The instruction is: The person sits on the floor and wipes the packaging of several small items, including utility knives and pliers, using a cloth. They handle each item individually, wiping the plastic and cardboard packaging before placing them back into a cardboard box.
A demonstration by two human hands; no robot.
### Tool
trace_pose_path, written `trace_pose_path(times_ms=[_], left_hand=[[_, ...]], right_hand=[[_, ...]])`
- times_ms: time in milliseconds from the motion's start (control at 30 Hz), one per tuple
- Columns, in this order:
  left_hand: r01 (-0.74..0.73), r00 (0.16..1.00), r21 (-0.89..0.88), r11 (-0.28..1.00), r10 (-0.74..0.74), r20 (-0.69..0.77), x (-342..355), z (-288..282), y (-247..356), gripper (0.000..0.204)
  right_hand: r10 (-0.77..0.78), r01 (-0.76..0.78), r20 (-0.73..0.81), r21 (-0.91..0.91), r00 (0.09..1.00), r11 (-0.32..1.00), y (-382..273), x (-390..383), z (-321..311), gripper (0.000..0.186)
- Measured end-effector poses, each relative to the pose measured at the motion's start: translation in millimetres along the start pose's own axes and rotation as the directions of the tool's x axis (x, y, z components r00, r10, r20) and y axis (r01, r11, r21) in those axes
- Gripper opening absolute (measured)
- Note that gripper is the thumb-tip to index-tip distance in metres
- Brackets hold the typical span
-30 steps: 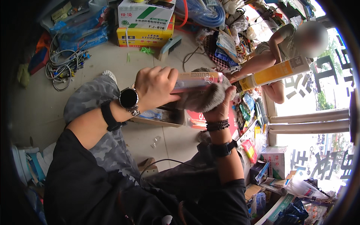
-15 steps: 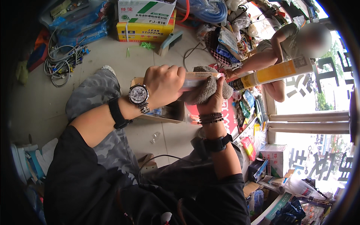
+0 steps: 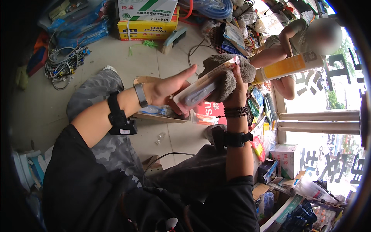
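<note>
The left hand (image 3: 168, 91) holds the low end of a long clear packet (image 3: 203, 87), its fingers gripping it from below. The right hand (image 3: 235, 91) presses a grey fuzzy cloth (image 3: 228, 75) against the packet, fingers closed on the cloth. An open cardboard box (image 3: 154, 112) sits on the floor under the packet.

Yellow carton (image 3: 147, 29) is lying at the top with a white box (image 3: 148, 9) stacked on it. Brush (image 3: 174, 38) is resting just beside them on the tiled floor (image 3: 34, 108). Grey cable coil (image 3: 62, 65) is sitting at left, blue hose (image 3: 210, 7) at top. Open cardboard box (image 3: 154, 112) is sitting on the floor. Another person (image 3: 293, 38) is crouching at right, holding a long yellow tube (image 3: 288, 66).
</note>
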State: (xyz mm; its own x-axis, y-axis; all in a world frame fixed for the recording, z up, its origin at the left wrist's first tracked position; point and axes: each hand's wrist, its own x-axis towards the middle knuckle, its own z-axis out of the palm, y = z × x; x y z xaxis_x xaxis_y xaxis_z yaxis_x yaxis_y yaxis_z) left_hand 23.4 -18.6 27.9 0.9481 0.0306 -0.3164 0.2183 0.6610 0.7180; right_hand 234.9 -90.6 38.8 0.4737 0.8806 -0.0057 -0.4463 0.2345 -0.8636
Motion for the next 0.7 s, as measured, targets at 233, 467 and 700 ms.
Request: trace_pose_path(times_ms=[233, 467, 700], left_hand=[[-0.167, 0.985, -0.078, 0.983, 0.170, 0.029, 13.7, 10.7, -10.8, 0.084], [-0.124, 0.958, 0.265, 0.956, 0.184, -0.219, -6.1, 5.1, 1.7, 0.085], [-0.127, 0.817, 0.689, 0.713, 0.470, -0.335, -4.8, 5.7, -13.4, 0.080]], right_hand=[[0.023, -0.024, 0.031, 0.034, 0.999, 0.999, 3.5, 2.6, -13.9, 0.030], [-0.237, 0.239, -0.039, 0.068, 0.971, 0.968, -13.8, -1.2, -19.6, 0.035], [-0.398, 0.388, 0.025, -0.276, 0.917, 0.879, -4.1, -32.8, 24.9, 0.040]])
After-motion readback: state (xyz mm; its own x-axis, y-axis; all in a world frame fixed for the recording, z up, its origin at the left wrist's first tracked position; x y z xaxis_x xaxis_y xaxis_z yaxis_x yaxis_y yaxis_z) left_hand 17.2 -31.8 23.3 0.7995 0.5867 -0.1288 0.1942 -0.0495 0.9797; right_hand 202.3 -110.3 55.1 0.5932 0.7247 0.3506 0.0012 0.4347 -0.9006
